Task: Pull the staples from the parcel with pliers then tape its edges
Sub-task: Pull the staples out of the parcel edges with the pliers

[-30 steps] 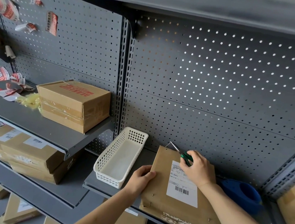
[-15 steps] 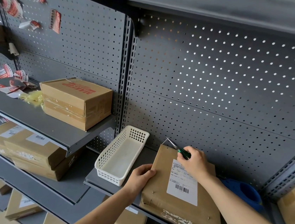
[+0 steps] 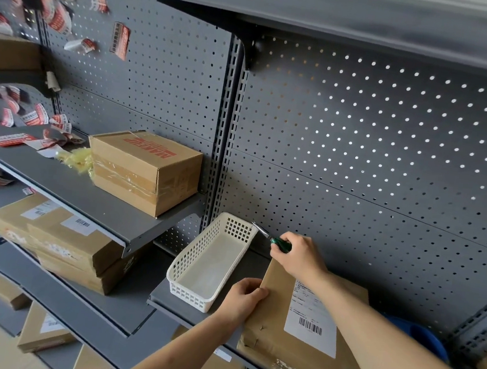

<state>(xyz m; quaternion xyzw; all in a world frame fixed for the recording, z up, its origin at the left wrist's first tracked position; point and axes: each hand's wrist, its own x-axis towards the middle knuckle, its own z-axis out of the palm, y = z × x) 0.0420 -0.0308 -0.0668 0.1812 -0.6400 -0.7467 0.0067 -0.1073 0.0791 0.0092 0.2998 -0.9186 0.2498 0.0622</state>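
A flat brown parcel (image 3: 271, 333) with a white barcode label lies on the grey shelf (image 3: 159, 297); small staples show along its near and left edges. My left hand (image 3: 243, 298) presses on the parcel's left edge. My right hand (image 3: 297, 257) grips green-handled pliers (image 3: 272, 238), whose metal jaws point left over the far end of the white basket (image 3: 208, 265), beyond the parcel's far left corner. Whether a staple sits in the jaws is too small to tell.
A blue tape dispenser (image 3: 425, 338) sits behind my right forearm at the shelf's right. A taped cardboard box (image 3: 143, 170) stands on the higher shelf to the left. More parcels lie on lower shelves. Red stickers litter the pegboard and shelf at far left.
My right hand has carried the pliers from the parcel's far edge leftward to above the basket's far end. My left hand stays on the parcel's left edge.
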